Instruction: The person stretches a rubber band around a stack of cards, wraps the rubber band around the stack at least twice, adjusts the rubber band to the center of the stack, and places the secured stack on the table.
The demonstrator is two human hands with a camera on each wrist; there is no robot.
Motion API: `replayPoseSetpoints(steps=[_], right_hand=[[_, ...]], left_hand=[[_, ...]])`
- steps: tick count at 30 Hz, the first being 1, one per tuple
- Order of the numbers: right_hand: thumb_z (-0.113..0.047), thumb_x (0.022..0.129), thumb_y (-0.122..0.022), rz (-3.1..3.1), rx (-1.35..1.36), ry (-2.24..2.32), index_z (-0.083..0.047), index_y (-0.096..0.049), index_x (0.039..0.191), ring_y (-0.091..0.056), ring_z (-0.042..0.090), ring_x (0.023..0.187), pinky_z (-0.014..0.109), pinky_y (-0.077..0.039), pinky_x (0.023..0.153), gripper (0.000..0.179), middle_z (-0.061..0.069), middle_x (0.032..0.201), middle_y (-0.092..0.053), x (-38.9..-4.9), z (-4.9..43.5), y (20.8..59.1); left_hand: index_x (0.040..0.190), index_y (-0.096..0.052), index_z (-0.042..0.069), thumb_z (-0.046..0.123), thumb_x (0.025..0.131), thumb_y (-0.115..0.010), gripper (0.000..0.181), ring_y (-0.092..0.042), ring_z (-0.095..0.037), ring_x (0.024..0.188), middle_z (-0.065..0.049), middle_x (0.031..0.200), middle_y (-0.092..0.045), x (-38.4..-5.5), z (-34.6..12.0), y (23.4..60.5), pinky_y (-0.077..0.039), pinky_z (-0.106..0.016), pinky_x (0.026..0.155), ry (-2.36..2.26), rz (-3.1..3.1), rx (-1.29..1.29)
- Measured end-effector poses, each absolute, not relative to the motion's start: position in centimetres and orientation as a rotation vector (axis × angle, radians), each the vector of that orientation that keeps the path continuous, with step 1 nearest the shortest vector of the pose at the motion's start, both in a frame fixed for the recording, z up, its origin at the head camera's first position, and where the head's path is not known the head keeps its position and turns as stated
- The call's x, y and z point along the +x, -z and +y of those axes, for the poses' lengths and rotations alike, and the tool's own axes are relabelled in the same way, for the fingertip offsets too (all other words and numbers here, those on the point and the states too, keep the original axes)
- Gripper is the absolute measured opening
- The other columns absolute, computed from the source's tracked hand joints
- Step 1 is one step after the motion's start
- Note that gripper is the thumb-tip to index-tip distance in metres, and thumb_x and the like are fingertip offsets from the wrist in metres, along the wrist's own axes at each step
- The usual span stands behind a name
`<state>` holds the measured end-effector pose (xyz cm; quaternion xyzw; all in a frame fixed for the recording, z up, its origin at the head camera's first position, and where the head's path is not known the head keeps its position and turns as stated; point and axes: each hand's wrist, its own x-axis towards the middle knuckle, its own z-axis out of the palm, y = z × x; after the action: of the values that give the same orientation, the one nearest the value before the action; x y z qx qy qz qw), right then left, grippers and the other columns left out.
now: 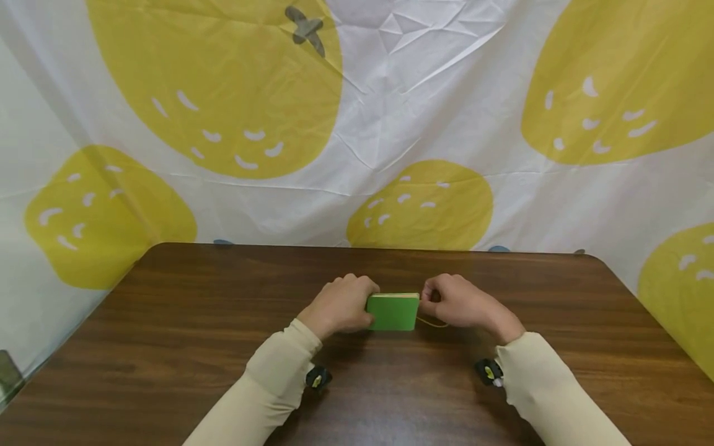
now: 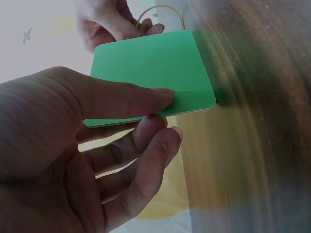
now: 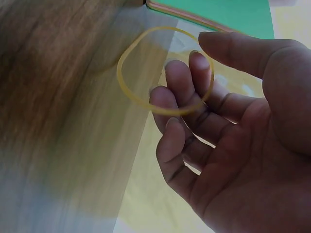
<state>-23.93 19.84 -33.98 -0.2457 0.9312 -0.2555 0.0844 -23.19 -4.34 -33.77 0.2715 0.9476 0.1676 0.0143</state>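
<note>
The right hand [image 3: 233,111] holds a yellow band [image 3: 170,111] at its thumb tip; it forms a round loop before the curled fingers [image 3: 179,82]; green pad [image 3: 223,12] near the thumb; brown table [image 3: 63,97] leftward; yellow-and-white cloth [image 3: 150,194] behind.

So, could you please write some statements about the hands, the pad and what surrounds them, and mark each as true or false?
1. The left hand holds a green pad. True.
2. The right hand holds a thin yellow band. True.
3. The yellow band is wrapped around the green pad. False: it hangs as a loop from the right hand.
4. The cloth in the background has large yellow shapes. True.
5. The tabletop is white. False: the tabletop is brown.
</note>
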Motion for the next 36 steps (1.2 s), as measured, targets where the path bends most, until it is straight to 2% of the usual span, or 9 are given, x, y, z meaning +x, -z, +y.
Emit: replayPoseSetpoints(steps=[7,11,13,16,18,22,27,32,36], right_hand=[[-0.011,0.098,-0.057,2.768,-0.731,0.767,-0.01,-0.066,0.086,-0.046,0.011,0.053,0.031,-0.042,0.058,0.015,-0.003,0.067,-0.055,-23.8,19.4,34.1],[-0.011,0.098,-0.057,2.726,-0.711,0.857,-0.01,-0.067,0.085,-0.054,0.012,0.06,0.033,-0.046,0.062,0.017,-0.002,0.074,-0.062,-24.2,20.1,34.3],[-0.015,0.101,-0.058,2.682,-0.663,0.953,-0.008,-0.068,0.086,-0.053,0.013,0.062,0.032,-0.045,0.061,0.019,0.002,0.082,-0.065,-24.3,20.6,34.0],[-0.022,0.104,-0.058,2.635,-0.619,1.124,-0.004,-0.068,0.09,-0.056,0.02,0.073,0.034,-0.045,0.065,0.025,0.009,0.092,-0.067,-24.3,21.3,33.2],[-0.027,0.105,-0.059,2.62,-0.585,1.242,-0.002,-0.067,0.091,-0.054,0.024,0.073,0.034,-0.045,0.065,0.029,0.012,0.09,-0.065,-24.2,21.4,32.6],[-0.025,0.107,-0.054,2.483,-0.575,1.567,0.0,-0.066,0.099,-0.058,0.022,0.088,0.031,-0.049,0.074,0.029,0.009,0.096,-0.064,-24.3,21.6,31.8],[-0.017,0.11,-0.046,2.153,-0.721,1.962,-0.001,-0.068,0.112,-0.051,0.019,0.09,0.028,-0.045,0.078,0.028,0.003,0.103,-0.063,-24.2,22.0,31.7],[-0.007,0.102,-0.06,2.193,-0.841,2.124,-0.012,-0.075,0.113,-0.053,0.013,0.088,0.024,-0.047,0.077,0.019,-0.002,0.102,-0.063,-24.0,21.8,31.8],[0.001,0.093,-0.071,2.422,-0.81,2.214,-0.01,-0.076,0.117,-0.049,0.011,0.077,0.021,-0.045,0.068,0.027,-0.001,0.089,-0.055,-23.8,21.1,31.8]], left_hand=[[0.092,-0.072,0.016,0.013,0.082,-0.077,0.012,-0.052,-0.016,0.064,0.003,0.071,-0.057,-23.1,-4.2,33.9,-0.043,-0.033,0.056,-0.509,2.938,0.845],[0.097,-0.073,0.014,0.015,0.086,-0.076,0.012,-0.054,-0.016,0.066,0.004,0.074,-0.058,-23.2,-4.3,34.0,-0.046,-0.034,0.058,-0.503,2.923,0.852],[0.097,-0.073,0.014,0.016,0.087,-0.076,0.01,-0.054,-0.016,0.066,0.005,0.074,-0.058,-23.2,-4.3,34.1,-0.045,-0.034,0.058,-0.493,2.921,0.861],[0.092,-0.072,0.015,0.018,0.088,-0.076,0.007,-0.052,-0.016,0.065,0.005,0.072,-0.057,-23.4,-4.4,34.1,-0.043,-0.034,0.058,-0.487,2.926,0.886],[0.09,-0.071,0.016,0.018,0.087,-0.077,0.007,-0.052,-0.016,0.065,0.005,0.072,-0.057,-23.5,-4.7,34.0,-0.043,-0.034,0.057,-0.497,2.937,0.893],[0.087,-0.073,0.015,0.018,0.085,-0.077,0.006,-0.053,-0.016,0.063,0.005,0.071,-0.059,-23.9,-5.9,33.1,-0.043,-0.033,0.055,-0.583,2.962,0.871],[0.083,-0.074,0.015,0.019,0.084,-0.079,0.006,-0.055,-0.014,0.059,0.006,0.068,-0.062,-24.3,-7.7,31.5,-0.045,-0.031,0.054,-0.748,2.955,0.838],[0.081,-0.075,0.011,0.016,0.082,-0.079,0.006,-0.056,-0.011,0.06,0.005,0.068,-0.065,-24.5,-9.2,30.5,-0.047,-0.029,0.057,-0.909,2.851,0.895],[0.082,-0.075,0.009,0.011,0.082,-0.078,0.004,-0.057,-0.011,0.061,0.003,0.071,-0.067,-24.6,-9.8,29.9,-0.049,-0.028,0.059,-1.013,2.738,0.957]])
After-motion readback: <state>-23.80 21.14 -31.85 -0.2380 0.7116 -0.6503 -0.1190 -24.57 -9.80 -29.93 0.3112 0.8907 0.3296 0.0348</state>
